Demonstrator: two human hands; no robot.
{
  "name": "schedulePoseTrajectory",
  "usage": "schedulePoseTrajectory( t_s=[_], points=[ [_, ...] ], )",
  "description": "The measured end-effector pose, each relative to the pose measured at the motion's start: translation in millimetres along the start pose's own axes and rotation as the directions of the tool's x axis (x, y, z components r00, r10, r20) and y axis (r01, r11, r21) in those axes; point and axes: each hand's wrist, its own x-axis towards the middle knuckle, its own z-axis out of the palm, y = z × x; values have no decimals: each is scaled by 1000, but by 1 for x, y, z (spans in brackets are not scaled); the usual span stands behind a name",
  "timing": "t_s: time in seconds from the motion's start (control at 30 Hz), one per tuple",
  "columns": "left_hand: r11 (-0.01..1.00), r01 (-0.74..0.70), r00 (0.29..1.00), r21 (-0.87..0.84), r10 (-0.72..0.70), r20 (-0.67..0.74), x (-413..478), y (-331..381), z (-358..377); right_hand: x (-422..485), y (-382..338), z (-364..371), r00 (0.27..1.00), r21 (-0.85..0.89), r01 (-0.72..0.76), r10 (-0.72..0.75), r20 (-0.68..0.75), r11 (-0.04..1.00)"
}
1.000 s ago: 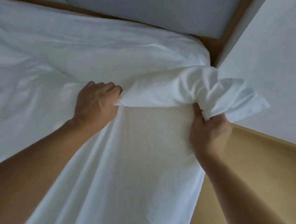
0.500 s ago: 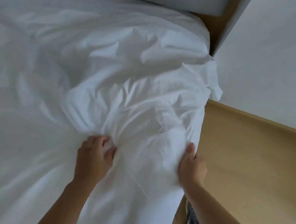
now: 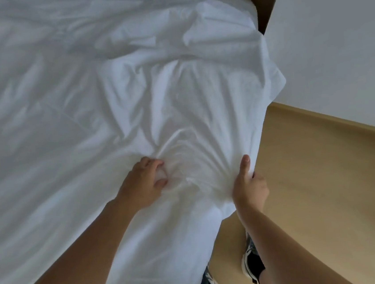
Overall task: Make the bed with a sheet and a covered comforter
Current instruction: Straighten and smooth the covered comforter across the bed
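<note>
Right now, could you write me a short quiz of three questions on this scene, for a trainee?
1. True or false: the left hand grips a bunch of the white bedding.
2. Which hand holds the bedding's edge, thumb on top? A) left B) right hand
3. How many shoes show on the floor?
Key: 1 true; 2 B; 3 two.

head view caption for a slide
Left hand and right hand each grip a bunch of the white bedding.
</note>
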Motion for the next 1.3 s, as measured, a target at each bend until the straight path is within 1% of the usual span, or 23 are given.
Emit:
schedulePoseTrajectory(
  t_s=[0.03, 0.1, 0.17, 0.2, 0.23, 0.27, 0.33, 0.37, 0.43, 0.47, 0.53, 0.6, 0.67, 0.73, 0.87, 0.93, 1.0, 1.07, 1.1, 1.17, 1.2, 1.23, 1.3],
  points=[
    [1000, 13, 1000, 5, -13, 17, -6, -3, 3, -9, 4, -1, 1000, 32, 12, -12, 16, 999],
    [999, 13, 1000, 43, -13, 17, -16, -9, 10, -27, 15, 2, 994, 33, 67, -69, 87, 997],
    [995, -41, 999, 90, 38, 39, -23, -17, 13, -47, 28, 10, 980, -2, 125, -123, 159, 992],
    [990, -83, 996, 112, 77, 52, -25, -21, 12, -58, 35, 15, 978, -22, 142, -137, 159, 990],
    [984, -121, 991, 127, 113, 70, -28, -24, 11, -69, 42, 22, 983, -36, 144, -139, 123, 989],
    [978, -155, 986, 139, 143, 91, -33, -28, 9, -81, 49, 29, 989, -48, 140, -137, 61, 989],
    [966, -175, 978, 189, 148, 149, -46, -39, 5, -107, 61, 38, 989, -92, 135, -139, -39, 987],
    [957, -177, 974, 232, 136, 181, -53, -42, 4, -116, 67, 41, 990, -103, 132, -136, -36, 986],
    [938, -201, 967, 282, 144, 211, -64, -47, 6, -129, 73, 48, 994, -88, 106, -104, 23, 990],
    [938, -204, 968, 281, 150, 201, -68, -48, 8, -135, 74, 50, 994, -60, 99, -97, 39, 993],
    [934, -219, 970, 283, 176, 169, -71, -49, 8, -144, 74, 55, 986, -46, 162, -160, 43, 986],
    [928, -251, 961, 275, 204, 187, -77, -51, 4, -158, 75, 61, 960, -139, 276, -265, 95, 951],
    [930, -283, 944, 235, 226, 241, -88, -59, -3, -168, 83, 65, 933, -187, 349, -322, 160, 918],
    [923, -323, 926, 208, 264, 269, -107, -71, -10, -176, 89, 62, 914, -188, 402, -381, 139, 896],
    [914, -370, 917, 166, 330, 225, -150, -94, -23, -196, 99, 52, 835, -247, 546, -546, 75, 801],
    [922, -363, 919, 131, 332, 213, -165, -100, -27, -209, 109, 46, 812, -268, 572, -582, 52, 775],
    [924, -365, 919, 116, 337, 204, -174, -105, -31, -222, 119, 39, 823, -261, 559, -565, 59, 787],
    [921, -372, 916, 116, 345, 205, -178, -109, -32, -233, 132, 34, 847, -263, 530, -518, 119, 806],
    [917, -379, 915, 122, 352, 198, -179, -112, -32, -239, 140, 33, 857, -292, 515, -484, 177, 806],
    [907, -396, 910, 146, 365, 199, -181, -115, -31, -255, 152, 28, 856, -386, 500, -375, 355, 775],
    [898, -404, 904, 177, 361, 230, -182, -117, -29, -264, 155, 24, 828, -416, 515, -311, 467, 749],
    [885, -411, 893, 218, 343, 292, -185, -117, -28, -272, 155, 19, 780, -432, 542, -239, 579, 721],
    [866, -405, 852, 294, 240, 466, -196, -119, -27, -284, 147, 9, 642, -425, 603, -96, 760, 675]
  ],
)
